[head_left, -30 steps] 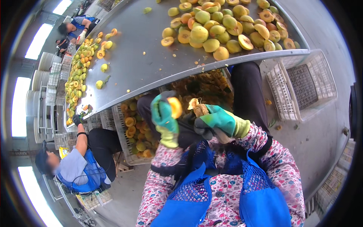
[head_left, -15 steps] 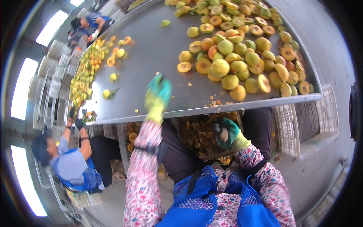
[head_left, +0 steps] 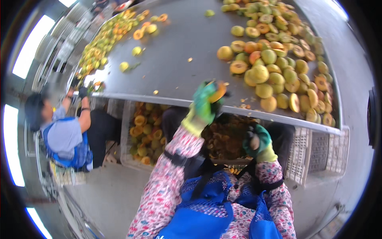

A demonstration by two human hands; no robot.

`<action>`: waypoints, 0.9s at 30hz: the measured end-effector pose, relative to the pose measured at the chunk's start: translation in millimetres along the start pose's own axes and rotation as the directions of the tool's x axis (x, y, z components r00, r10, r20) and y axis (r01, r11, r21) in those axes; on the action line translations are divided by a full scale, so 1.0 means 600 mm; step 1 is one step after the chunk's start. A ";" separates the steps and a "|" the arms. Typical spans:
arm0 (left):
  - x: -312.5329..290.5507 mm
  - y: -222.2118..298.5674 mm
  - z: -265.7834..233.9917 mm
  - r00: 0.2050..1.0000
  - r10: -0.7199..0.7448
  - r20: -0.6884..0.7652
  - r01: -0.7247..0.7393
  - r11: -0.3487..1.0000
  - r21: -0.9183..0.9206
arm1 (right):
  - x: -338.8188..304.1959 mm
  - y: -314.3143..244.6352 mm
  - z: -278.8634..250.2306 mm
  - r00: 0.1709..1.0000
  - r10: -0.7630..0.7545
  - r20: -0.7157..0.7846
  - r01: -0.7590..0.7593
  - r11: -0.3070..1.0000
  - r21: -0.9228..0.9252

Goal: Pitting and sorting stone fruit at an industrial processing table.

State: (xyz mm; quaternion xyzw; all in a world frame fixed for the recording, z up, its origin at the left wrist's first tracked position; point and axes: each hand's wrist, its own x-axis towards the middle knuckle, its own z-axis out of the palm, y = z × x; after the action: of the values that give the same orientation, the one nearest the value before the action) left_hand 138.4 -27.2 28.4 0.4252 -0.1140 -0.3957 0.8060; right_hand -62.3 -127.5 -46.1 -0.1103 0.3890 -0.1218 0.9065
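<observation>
A co-worker (head_left: 63, 131) sits at the far left, face blurred. Beside them is a crate of fruit halves (head_left: 144, 133). The left hand (head_left: 205, 101) curls its fingers around a fruit half (head_left: 218, 91) at the table (head_left: 167, 55) edge. The right hand (head_left: 256, 140) grips something pale (too hidden to identify) below the fruit pile (head_left: 278, 59).

Two green-gloved hands, left (head_left: 205, 104) and right (head_left: 256, 140); one co-worker (head_left: 65, 133); three crates under one table (head_left: 175, 51); dozens of fruits (head_left: 274, 59), too many to count.
</observation>
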 end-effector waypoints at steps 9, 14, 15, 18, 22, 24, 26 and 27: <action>-0.156 -0.010 0.027 0.874 0.356 0.331 -0.448 0.324 0.833 | -0.160 0.060 0.111 0.761 -0.452 0.466 0.466 -0.119 -0.877; -0.177 -0.049 0.060 0.931 0.332 0.153 -0.360 0.765 0.534 | -0.171 0.066 0.098 0.629 -0.460 0.626 0.509 -0.365 -0.780; -0.181 -0.051 0.063 0.933 0.325 0.157 -0.357 0.766 0.535 | -0.178 0.066 0.096 0.677 -0.431 0.596 0.481 -0.353 -0.802; -0.188 -0.063 0.070 0.946 0.262 0.193 -0.325 0.800 0.504 | -0.185 0.063 0.092 0.712 -0.416 0.566 0.462 -0.328 -0.824; -0.187 -0.068 0.084 0.952 0.206 0.225 -0.295 0.811 0.506 | -0.187 0.065 0.072 0.543 -0.451 0.709 0.581 -0.408 -0.704; -0.184 -0.076 0.084 0.969 0.139 0.206 -0.223 0.849 0.478 | -0.187 0.065 0.059 0.612 -0.354 0.707 0.492 -0.530 -0.691; -0.181 -0.088 0.082 0.993 0.007 0.120 -0.044 0.952 0.303 | -0.199 0.054 0.064 0.673 -0.317 0.668 0.454 -0.536 -0.712; -0.184 -0.091 0.081 0.992 -0.009 0.125 -0.031 0.950 0.311 | -0.203 0.050 0.067 0.728 -0.263 0.633 0.425 -0.551 -0.718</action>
State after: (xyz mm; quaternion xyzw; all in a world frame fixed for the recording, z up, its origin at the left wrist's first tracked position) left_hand 10.9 7.0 32.9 0.5209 -0.2278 -0.3942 0.7221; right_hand -110.4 -57.2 54.7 -0.9266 0.1946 -0.0714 0.3137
